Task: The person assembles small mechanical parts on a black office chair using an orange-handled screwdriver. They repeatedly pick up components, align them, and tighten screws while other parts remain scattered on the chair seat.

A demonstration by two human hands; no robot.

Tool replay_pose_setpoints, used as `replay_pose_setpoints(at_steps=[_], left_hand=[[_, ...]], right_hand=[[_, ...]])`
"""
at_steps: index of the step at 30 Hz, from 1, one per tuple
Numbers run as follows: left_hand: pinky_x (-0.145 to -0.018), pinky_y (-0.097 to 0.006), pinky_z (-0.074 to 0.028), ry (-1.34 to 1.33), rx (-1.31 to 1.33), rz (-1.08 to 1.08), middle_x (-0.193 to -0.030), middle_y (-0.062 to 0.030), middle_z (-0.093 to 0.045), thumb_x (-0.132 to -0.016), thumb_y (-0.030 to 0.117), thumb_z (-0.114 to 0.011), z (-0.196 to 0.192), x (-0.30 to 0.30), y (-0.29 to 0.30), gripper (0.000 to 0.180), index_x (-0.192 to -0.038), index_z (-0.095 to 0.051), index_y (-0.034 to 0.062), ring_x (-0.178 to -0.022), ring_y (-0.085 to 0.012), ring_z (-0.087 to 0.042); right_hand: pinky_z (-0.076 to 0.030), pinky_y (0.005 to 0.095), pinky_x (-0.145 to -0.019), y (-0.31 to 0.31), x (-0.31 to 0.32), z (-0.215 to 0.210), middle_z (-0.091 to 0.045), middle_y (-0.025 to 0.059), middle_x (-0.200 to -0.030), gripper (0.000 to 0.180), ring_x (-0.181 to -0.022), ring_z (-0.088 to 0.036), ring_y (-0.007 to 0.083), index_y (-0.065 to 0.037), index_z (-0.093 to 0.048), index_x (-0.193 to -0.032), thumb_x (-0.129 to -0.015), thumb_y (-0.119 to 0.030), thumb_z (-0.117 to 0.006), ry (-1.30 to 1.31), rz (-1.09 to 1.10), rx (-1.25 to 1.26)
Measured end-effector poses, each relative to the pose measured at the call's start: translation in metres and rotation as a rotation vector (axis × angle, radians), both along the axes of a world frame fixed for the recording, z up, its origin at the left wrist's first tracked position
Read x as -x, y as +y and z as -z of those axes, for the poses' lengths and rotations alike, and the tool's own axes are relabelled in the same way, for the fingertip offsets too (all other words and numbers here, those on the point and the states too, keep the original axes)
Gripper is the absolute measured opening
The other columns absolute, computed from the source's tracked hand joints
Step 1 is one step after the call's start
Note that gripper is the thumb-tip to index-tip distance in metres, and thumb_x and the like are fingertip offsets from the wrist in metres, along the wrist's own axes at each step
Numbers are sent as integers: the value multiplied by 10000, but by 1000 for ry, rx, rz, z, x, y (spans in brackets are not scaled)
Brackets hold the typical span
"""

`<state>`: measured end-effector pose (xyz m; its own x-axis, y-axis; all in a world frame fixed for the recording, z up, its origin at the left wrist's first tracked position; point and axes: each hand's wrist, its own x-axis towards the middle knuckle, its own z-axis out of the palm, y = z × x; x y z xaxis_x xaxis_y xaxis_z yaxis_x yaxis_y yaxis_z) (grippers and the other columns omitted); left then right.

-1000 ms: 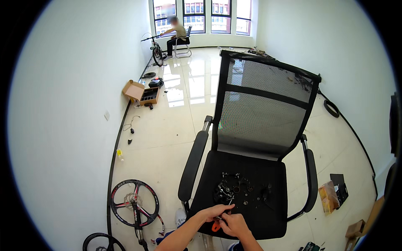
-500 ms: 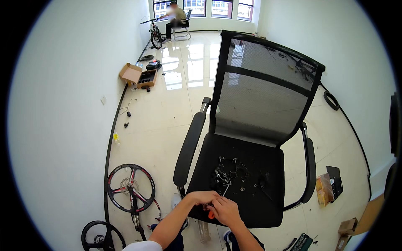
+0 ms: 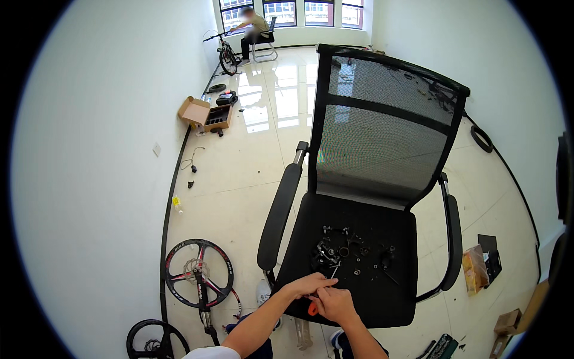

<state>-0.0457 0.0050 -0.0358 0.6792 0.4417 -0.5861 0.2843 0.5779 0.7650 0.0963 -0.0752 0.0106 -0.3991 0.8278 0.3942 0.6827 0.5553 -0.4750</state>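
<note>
Over the front edge of the black chair seat (image 3: pixel 371 308), my two hands are close together and overlap. My left hand (image 3: pixel 310 285) is curled, its back up, with a finger reaching toward the right hand. My right hand (image 3: pixel 336 304) is closed, fingers bent in against the left. Below them shows an orange piece (image 3: pixel 313 309), mostly hidden by the hands. Just beyond, a thin silver rod (image 3: pixel 335 270) points at a pile of dark metal bike parts (image 3: pixel 327 251); I cannot tell whether it joins the orange piece. What the fingers grip is hidden.
Armrests (image 3: pixel 279 216) flank the seat. Left on the floor are a spoked bike wheel (image 3: pixel 199 242), a second wheel (image 3: pixel 156 326) and an open cardboard box (image 3: pixel 217 118). A tyre (image 3: pixel 481 139) lies right. Far off, a person (image 3: pixel 254 33) sits beside a bicycle (image 3: pixel 227 57).
The view has shifted slightly, so the scene sits farther right. My left hand's finger now extends more over the right hand; both hands stay together at the seat's front edge.
</note>
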Motion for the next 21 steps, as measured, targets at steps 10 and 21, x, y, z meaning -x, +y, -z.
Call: replay_pose_setpoints(at_steps=[10,21], left_hand=[[-368,-209,-277,-96,34,-156,-530,51,-475,-984,403,-564,-7,-7,-12,482,-608,-542,101,-416,-38,-383],[-454,-237,-315,-7,-10,-80,-588,39,-488,-984,391,-514,-8,-2,0,423,-726,-604,69,-480,-72,-386]], right_hand=[[-442,348,-464,1,-7,3,-559,55,-610,244,-535,-596,231,-88,-530,-733,-802,-248,-701,23,8,-3],[-451,326,-452,4,5,-1,-525,18,-464,302,-421,-548,204,-121,-569,-539,-705,-291,-755,134,-18,-115]])
